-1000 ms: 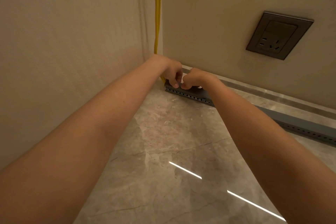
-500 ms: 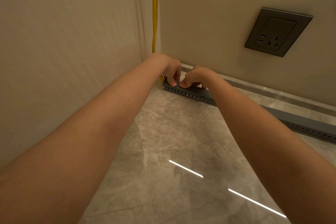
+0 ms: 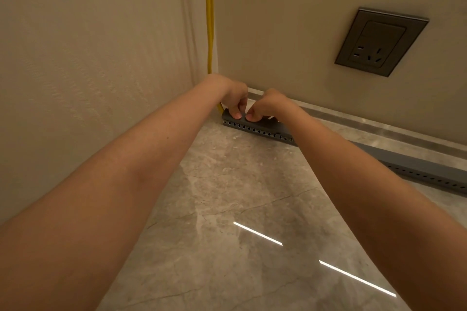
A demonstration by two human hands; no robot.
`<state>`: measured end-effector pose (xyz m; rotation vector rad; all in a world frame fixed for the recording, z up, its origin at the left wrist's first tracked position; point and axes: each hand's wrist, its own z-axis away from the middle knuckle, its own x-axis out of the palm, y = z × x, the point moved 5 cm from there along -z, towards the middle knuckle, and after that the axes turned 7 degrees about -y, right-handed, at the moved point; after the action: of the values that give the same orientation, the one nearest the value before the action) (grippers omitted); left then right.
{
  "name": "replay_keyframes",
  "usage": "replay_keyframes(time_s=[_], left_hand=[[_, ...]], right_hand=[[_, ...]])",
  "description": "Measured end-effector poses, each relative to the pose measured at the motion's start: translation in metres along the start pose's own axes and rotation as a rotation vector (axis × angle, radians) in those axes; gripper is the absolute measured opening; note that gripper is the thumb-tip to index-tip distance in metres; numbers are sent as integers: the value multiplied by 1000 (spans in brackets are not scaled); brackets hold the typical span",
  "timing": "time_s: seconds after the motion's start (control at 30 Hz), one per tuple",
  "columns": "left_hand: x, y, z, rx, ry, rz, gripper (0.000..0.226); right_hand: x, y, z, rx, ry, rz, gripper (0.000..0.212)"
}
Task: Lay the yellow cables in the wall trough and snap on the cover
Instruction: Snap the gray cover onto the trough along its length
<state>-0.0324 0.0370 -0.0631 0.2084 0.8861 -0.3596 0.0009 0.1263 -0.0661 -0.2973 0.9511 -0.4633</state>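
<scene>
Two yellow cables [image 3: 210, 20] run down the room corner and vanish behind my left hand [image 3: 233, 101]. A grey perforated trough [image 3: 257, 130] lies on the floor along the right wall's base, its left end in the corner. My left hand and my right hand [image 3: 265, 106] sit side by side on that left end, fingers curled, thumbs pressing down on the grey cover [image 3: 417, 159] on top of the trough. A short yellow bend [image 3: 220, 108] shows beside my left hand. The cables inside the trough are hidden.
A grey wall socket [image 3: 379, 41] sits on the right wall above the trough. A polished stone skirting [image 3: 379, 126] runs behind the trough. The marble floor [image 3: 240, 209] spreads out in front, with two bright light reflections.
Both hands stay on the trough's left end, thumbs pressing in nearly the same spot. The view has shifted slightly; nothing was let go or picked up.
</scene>
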Motion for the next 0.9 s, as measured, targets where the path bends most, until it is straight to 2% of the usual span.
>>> replay_keyframes(time_s=[0.23, 0.37, 0.5, 0.6, 0.7, 0.8, 0.9], left_hand=[[1, 3, 1, 8, 16, -16, 31], [3, 1, 1, 11, 15, -35, 30], [3, 5, 1, 10, -4, -78, 29], [2, 8, 3, 1, -6, -105, 28], [1, 12, 3, -8, 5, -146, 28], [2, 14, 6, -17, 14, -168, 29], [1, 11, 6, -14, 23, -165, 30]], right_hand=[[1, 0, -3, -6, -4, 42, 47], [-1, -1, -2, 4, -72, 147, 35], [-1, 1, -3, 5, -96, 184, 50], [-2, 0, 2, -7, -71, 234, 43], [-2, 2, 3, 1, -41, 217, 47], [-3, 13, 5, 29, -45, 114, 67], [-7, 23, 7, 48, -137, 116, 60]])
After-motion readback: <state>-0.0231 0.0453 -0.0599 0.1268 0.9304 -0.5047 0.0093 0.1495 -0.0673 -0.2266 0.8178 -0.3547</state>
